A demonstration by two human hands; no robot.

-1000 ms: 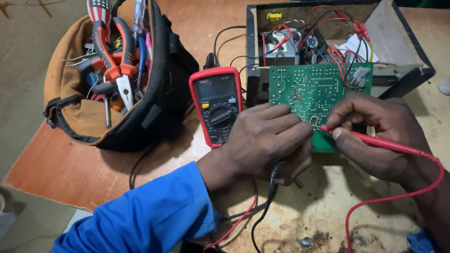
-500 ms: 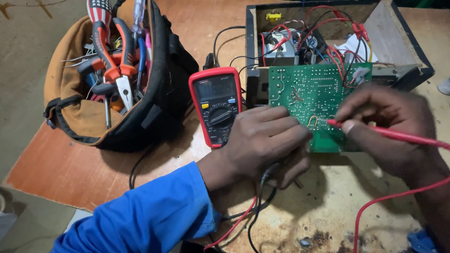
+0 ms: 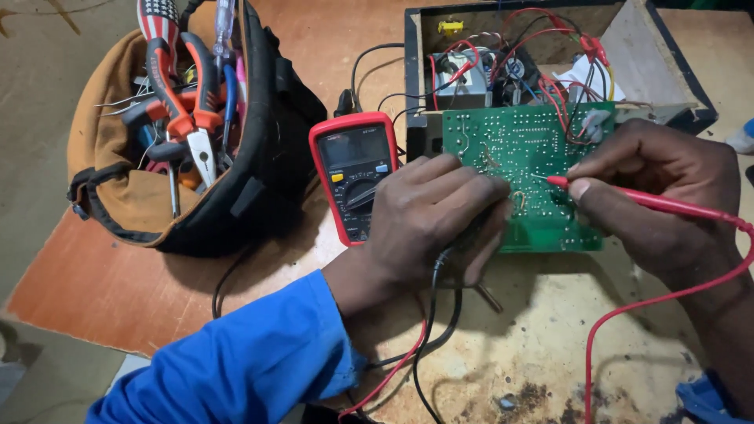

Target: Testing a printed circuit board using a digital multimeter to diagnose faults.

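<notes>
**Red probe shifted up the board**

My right hand (image 3: 660, 196) pinched the red probe (image 3: 628, 196), its tip now higher on the green circuit board (image 3: 542, 149) than 1 second earlier. My left hand (image 3: 428, 212) curled over a black lead, pressing the board beside the multimeter (image 3: 353, 173).

My left hand (image 3: 428, 216) is hiding the black probe; only its black wire (image 3: 428, 314) is showing. My right hand (image 3: 652, 196) is covering the circuit board's (image 3: 510, 149) corner. The meter's (image 3: 353, 174) screen is reading too small.
</notes>
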